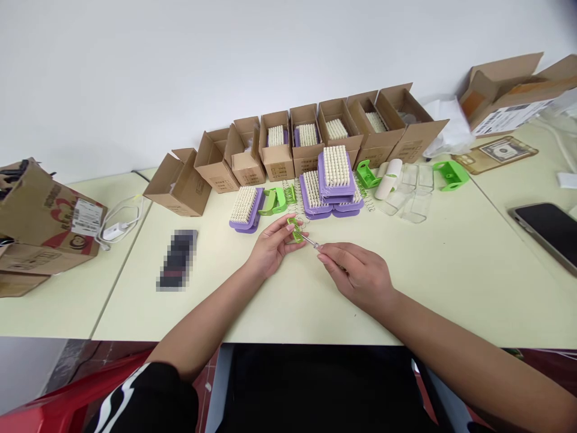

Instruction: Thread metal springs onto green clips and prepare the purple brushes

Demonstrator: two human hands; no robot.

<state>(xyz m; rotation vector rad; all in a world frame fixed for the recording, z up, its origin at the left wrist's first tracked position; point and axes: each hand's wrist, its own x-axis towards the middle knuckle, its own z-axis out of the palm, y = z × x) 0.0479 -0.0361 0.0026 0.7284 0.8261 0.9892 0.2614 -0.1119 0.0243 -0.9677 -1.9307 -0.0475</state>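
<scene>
My left hand pinches a small green plastic part above the pale table. My right hand is closed on a thin metal screwdriver whose tip meets the green part. Just beyond the hands lie purple brushes with white bristles, stacked, and one more purple brush to the left. Green plastic handles and thin wire springs lie among them.
A row of small open cartons stands along the wall, some holding brushes. Clear plastic covers and a white roll lie right of the brushes. A phone lies at right, a dark blurred item at left, larger boxes at far left.
</scene>
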